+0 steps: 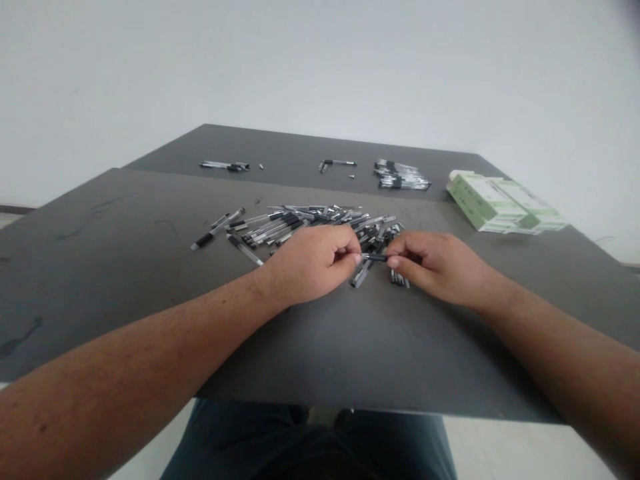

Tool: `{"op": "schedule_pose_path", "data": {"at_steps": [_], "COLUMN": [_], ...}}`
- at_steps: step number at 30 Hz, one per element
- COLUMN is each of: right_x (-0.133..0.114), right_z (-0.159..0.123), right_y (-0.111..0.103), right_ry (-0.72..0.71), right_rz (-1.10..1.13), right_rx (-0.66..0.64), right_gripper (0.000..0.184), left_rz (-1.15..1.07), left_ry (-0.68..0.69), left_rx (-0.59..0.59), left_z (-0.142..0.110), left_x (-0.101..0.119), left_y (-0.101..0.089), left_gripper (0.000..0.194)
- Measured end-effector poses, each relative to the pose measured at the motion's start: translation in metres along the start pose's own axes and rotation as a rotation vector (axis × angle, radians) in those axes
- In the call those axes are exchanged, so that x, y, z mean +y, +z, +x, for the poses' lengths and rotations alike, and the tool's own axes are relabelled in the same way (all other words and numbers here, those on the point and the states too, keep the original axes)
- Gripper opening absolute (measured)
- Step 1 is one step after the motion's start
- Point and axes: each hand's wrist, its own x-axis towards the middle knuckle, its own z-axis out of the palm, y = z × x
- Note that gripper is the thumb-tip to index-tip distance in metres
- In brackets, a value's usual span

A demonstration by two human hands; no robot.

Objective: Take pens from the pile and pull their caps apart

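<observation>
Between my two hands a pen (375,257) lies level, just above the front of a heap of pens. Its dark grip section shows in the gap, and the rest is hidden by fingers. My left hand (320,263) pinches the slim, pale end with thumb and forefinger. On the other end, my right hand (440,267) closes its thumb and fingertips. Behind and under both hands spreads the heap of pens and pen parts (285,227), clear barrels with black grips. One loose pen (217,229) lies at the heap's left side.
Farther back on the dark table (320,360) lie a bundle of clear pens (403,175), a few pens (225,166) at the left and a single pen (340,163) with small parts nearby. Green and white boxes (500,203) stand at the right. A pale wall rises behind.
</observation>
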Motion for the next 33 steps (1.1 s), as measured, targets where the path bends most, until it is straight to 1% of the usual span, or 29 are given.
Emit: {"op": "schedule_pose_path", "data": {"at_steps": [2, 7, 11, 14, 16, 19, 23, 25, 28, 30, 31, 33], "right_x": [0.000, 0.001, 0.000, -0.001, -0.001, -0.001, -0.001, -0.001, 0.001, 0.003, 0.005, 0.008], "right_z": [0.000, 0.000, 0.000, 0.000, 0.000, 0.001, 0.002, 0.002, 0.003, 0.004, 0.005, 0.006], "right_y": [0.000, 0.000, 0.001, 0.001, 0.001, 0.001, 0.002, 0.004, 0.005, 0.007, 0.007, 0.009], "right_ry": [-0.039, 0.016, -0.049, 0.002, 0.010, -0.036, -0.062, -0.088, -0.102, -0.093, -0.087, -0.080], "right_rz": [-0.024, 0.011, -0.006, 0.038, 0.033, 0.001, 0.012, 0.020, 0.052, 0.088, 0.107, 0.149], "right_rx": [0.004, 0.002, 0.010, 0.012, 0.010, 0.015, -0.010, -0.022, -0.016, 0.000, 0.011, 0.041], "right_gripper": [0.022, 0.010, 0.024, 0.014, 0.010, 0.020, 0.017, 0.019, 0.019, 0.016, 0.016, 0.016], "left_rz": [0.008, 0.012, 0.018, 0.012, 0.014, 0.031, 0.091, 0.129, 0.172, 0.176, 0.171, 0.223], "left_ry": [-0.001, -0.006, 0.001, -0.004, 0.000, 0.000, 0.022, 0.031, -0.015, -0.091, -0.138, -0.195], "left_rx": [-0.003, -0.003, -0.006, 0.000, 0.000, -0.014, -0.031, -0.041, -0.095, -0.157, -0.166, -0.108], "left_z": [0.000, -0.001, -0.001, 0.000, 0.000, 0.000, 0.000, 0.000, 0.001, 0.005, 0.010, 0.026], "left_x": [0.000, 0.000, 0.000, -0.001, -0.002, -0.003, -0.002, 0.001, 0.006, 0.008, 0.008, 0.003], "left_y": [0.000, 0.000, 0.000, 0.000, 0.000, -0.001, -0.002, -0.004, -0.013, -0.026, -0.035, -0.053], "left_gripper": [0.009, 0.009, 0.009, 0.009, 0.010, 0.011, 0.012, 0.014, 0.016, 0.020, 0.026, 0.032]}}
